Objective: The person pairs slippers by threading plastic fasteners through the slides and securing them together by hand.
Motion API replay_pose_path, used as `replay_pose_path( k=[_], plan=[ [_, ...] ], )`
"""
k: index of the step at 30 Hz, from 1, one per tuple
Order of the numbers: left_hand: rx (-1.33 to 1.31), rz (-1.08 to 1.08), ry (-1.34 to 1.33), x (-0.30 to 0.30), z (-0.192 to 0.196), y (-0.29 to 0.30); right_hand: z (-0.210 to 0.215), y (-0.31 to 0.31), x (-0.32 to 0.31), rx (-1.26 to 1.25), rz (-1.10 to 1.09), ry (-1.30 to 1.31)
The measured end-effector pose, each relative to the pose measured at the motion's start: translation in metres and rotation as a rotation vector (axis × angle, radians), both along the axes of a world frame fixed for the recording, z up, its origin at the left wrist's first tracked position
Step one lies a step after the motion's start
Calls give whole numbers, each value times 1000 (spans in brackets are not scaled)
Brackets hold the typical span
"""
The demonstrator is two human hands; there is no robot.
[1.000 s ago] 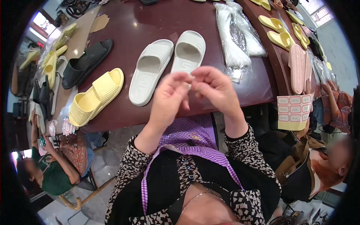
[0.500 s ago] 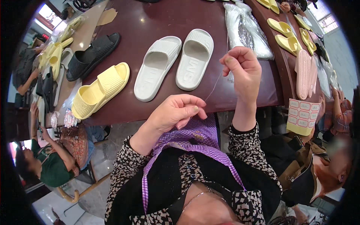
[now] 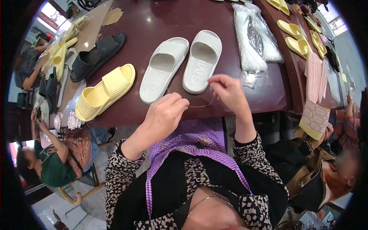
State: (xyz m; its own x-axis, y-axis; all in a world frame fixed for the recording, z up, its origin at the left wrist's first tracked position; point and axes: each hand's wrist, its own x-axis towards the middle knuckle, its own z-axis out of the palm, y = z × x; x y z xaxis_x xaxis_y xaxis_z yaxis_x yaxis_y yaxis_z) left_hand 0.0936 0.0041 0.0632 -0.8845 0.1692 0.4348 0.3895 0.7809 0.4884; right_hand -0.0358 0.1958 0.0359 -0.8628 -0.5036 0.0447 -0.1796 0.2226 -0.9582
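Hands (image 3: 165, 115) closer, thread (image 3: 201, 105) slack (left-right)

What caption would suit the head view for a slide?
Left hand and right hand stretch a thin clear loop at the table edge, near white slippers.

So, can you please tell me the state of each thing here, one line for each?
left hand: closed, pinching one end of the thread
right hand: raised, fingers pinching the other end
thread: thin, clear, hanging slack in a curve between both hands
white slippers: a pair, lying sole down, side by side on the table
yellow slipper: lying sole down, near the table edge
black slipper: lying sole down
plastic bags: bundled, lying flat
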Motion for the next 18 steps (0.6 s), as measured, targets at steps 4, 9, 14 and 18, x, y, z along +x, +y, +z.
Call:
replay_pose_path(
  k=[4,9,14,18],
  plan=[
    [-19,-100,-38,-4,1,-2,-18,2,12,86,-6,-16],
    [44,-89,-146,-14,-14,-9,-21,-2,8,159,-65,138],
    [99,-65,-105,-34,-38,-28,-24,-13,-6,184,-94,313],
    [45,-76,12,-71,-57,-57,-28,-35,-37,214,-154,517]
  ],
)
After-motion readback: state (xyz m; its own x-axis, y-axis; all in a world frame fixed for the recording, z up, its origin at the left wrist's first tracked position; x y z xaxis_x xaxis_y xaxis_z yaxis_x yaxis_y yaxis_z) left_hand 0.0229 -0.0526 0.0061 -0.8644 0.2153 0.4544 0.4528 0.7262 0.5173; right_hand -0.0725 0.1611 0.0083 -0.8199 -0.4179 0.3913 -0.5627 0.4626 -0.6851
